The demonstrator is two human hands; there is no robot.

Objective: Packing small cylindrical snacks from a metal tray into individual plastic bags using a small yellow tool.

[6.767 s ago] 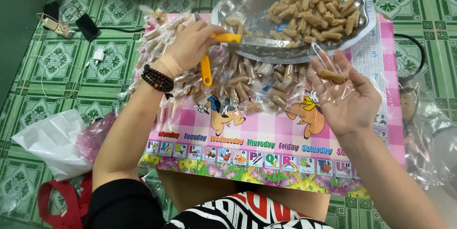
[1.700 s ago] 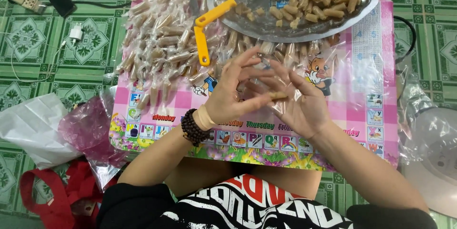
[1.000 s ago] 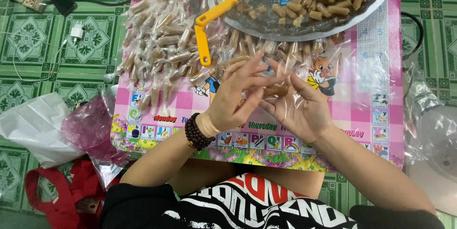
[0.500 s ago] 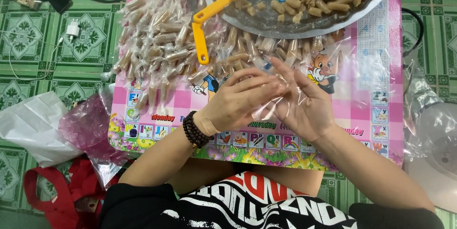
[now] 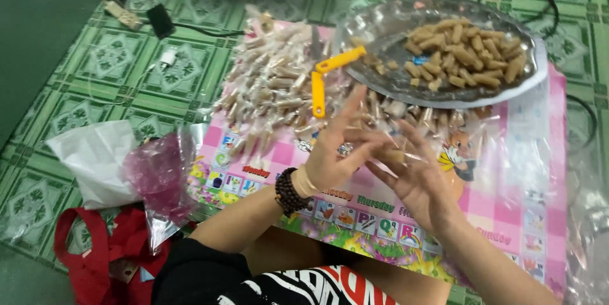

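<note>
Head view, looking down: our left hand point(image 5: 336, 153) and right hand point(image 5: 419, 178) meet over the pink cartoon-printed plastic mat point(image 5: 507, 216), fingertips touching around one small tan snack stick in a clear plastic wrapper point(image 5: 392, 155). Both hands are mostly spread, outer fingers fanned wide, only thumb and first fingers pinched onto the wrapped stick. That stick sits between the two palms, long axis roughly left-right, one end toward each hand; neither hand is clearly nearer, both touch it. Much of it is hidden by fingers, so we cannot tell whether the wrapper ends are twisted.

A dark beaded bracelet point(image 5: 288, 192) circles our left wrist.

Outward: just beyond the fingertips lies the pile of clear-wrapped snack sticks point(image 5: 266, 89), spread over the far-left part of the mat and running on behind the hands. Yellow-handled tool point(image 5: 323, 80), bent in an L, lies on that pile, near the left fingertips. Past it, the round silvery metal tray point(image 5: 393, 26) holds loose unwrapped tan sticks point(image 5: 466, 58), far-right, well apart from the hands. Nothing lies between the hands and the pile.

On the green patterned tile floor point(image 5: 95, 70) to our left: white plastic bag point(image 5: 95, 159), crumpled pink clear bag point(image 5: 158, 175), red cloth strap point(image 5: 89, 254). Black charger and cable point(image 5: 162, 23) at far-left.
</note>
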